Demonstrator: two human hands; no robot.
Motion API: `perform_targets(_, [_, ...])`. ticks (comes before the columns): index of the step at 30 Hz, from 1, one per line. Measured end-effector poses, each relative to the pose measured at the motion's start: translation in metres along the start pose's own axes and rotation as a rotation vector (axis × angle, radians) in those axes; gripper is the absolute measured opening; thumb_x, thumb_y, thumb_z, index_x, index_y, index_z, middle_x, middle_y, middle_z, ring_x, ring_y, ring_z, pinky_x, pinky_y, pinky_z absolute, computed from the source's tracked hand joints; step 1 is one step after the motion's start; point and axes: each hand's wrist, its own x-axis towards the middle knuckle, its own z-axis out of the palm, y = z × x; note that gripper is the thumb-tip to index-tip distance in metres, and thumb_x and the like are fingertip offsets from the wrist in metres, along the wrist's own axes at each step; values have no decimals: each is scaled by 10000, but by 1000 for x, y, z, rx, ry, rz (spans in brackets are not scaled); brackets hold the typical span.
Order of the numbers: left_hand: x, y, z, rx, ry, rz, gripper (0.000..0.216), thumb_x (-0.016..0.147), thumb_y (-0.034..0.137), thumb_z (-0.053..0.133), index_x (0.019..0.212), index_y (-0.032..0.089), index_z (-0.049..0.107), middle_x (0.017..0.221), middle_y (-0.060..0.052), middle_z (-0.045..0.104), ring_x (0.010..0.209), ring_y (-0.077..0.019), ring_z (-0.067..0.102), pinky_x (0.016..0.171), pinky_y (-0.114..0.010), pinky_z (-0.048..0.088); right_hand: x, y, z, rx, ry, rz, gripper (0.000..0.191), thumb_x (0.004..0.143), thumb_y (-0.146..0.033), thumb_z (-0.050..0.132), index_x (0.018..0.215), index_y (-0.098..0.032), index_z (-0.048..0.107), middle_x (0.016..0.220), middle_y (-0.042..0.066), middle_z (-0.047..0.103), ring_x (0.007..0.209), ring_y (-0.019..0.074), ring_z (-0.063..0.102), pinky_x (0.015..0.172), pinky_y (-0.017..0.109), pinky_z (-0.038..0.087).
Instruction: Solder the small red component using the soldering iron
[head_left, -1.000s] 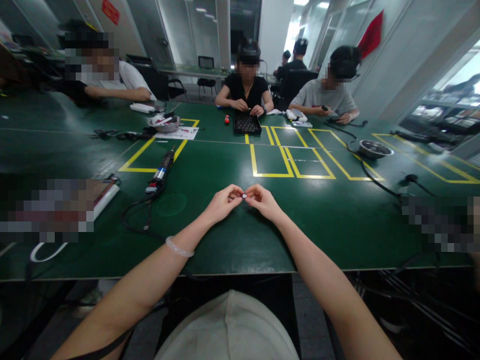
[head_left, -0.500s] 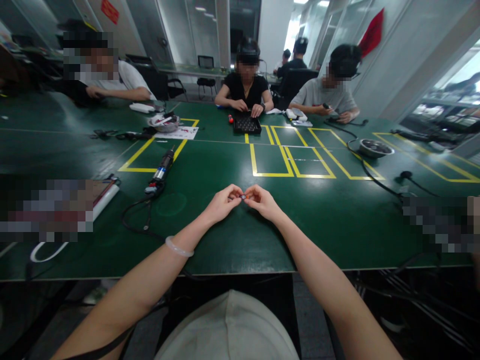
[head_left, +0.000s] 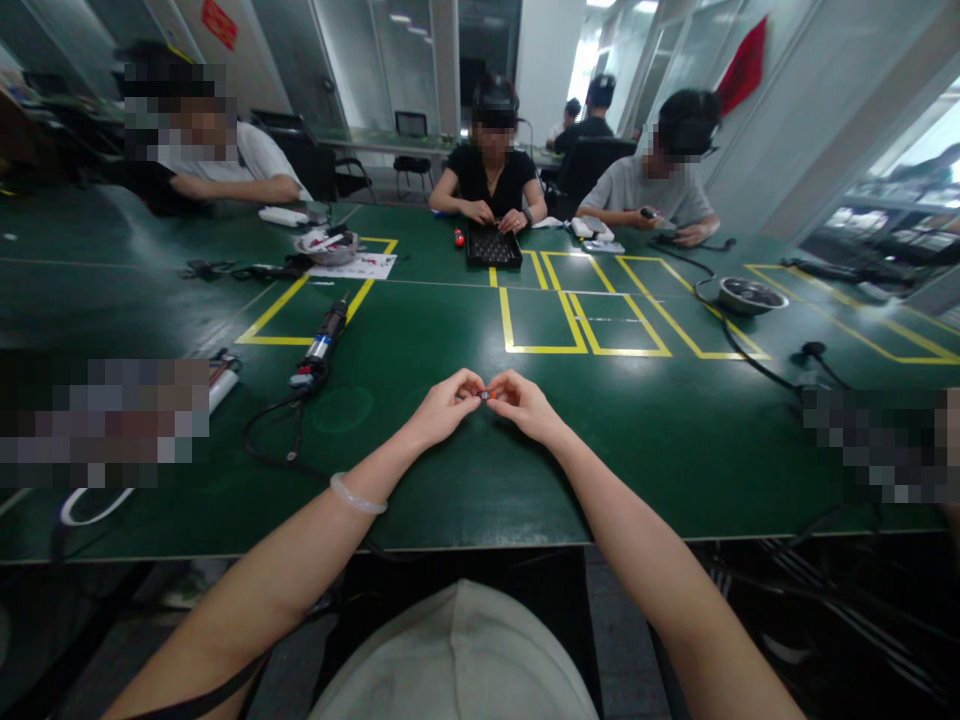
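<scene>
My left hand (head_left: 444,405) and my right hand (head_left: 523,401) meet fingertip to fingertip just above the green table (head_left: 465,480). Both are pinched on one tiny part (head_left: 484,395), dark with a pale and reddish spot; it is too small to name. A pale bangle (head_left: 358,495) sits on my left wrist. To the left of my hands an electric screwdriver (head_left: 321,348) lies on the table with its black cable (head_left: 274,430) looping toward me.
Yellow tape boxes (head_left: 581,325) mark the tabletop. Across it three people sit working; the middle one has a black tray (head_left: 493,246) and a red object (head_left: 459,238). A metal bowl (head_left: 750,296) and cables lie right, papers and a dish (head_left: 330,246) left.
My hands have stayed together at the same spot, with only slight finger movement on the small part. The person opposite shifted their hands a little.
</scene>
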Motion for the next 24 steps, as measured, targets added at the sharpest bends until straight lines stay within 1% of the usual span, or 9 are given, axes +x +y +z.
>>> perform_targets(11, [-1,3,0,17,7,-18,163,811,249,557,950,170,588,858,-12,614,727,-128,544,665,-242,416,0,3,0,-8,8,20,226,792,-324,667,940,-191,560,814,-1,605,605,100,497,579,245,409])
perform_targets(16, [-2,4,0,42,12,-31,201,825,310,566,963,169,605,871,-25,637,742,-143,565,678,-255,428,0,3,1,-44,25,26,223,802,-346,658,929,-192,558,794,-4,604,611,103,510,582,245,412])
perform_targets(19, [-1,4,-3,81,18,-24,246,871,368,525,989,175,622,919,-37,659,791,-161,595,722,-274,446,0,4,0,-41,36,34,220,805,-349,656,926,-192,558,790,-4,605,616,105,517,588,245,415])
perform_targets(22, [-1,3,-13,178,74,2,268,905,383,480,1000,184,632,954,-45,666,853,-177,613,769,-290,455,0,6,0,-35,53,50,228,801,-349,661,934,-195,558,786,-5,605,608,103,514,582,242,410])
perform_targets(24, [0,3,-24,301,152,33,264,910,370,469,996,188,639,970,-50,659,885,-185,610,787,-295,452,0,6,0,-31,58,61,235,797,-357,665,931,-196,557,781,-7,604,602,101,510,576,240,408])
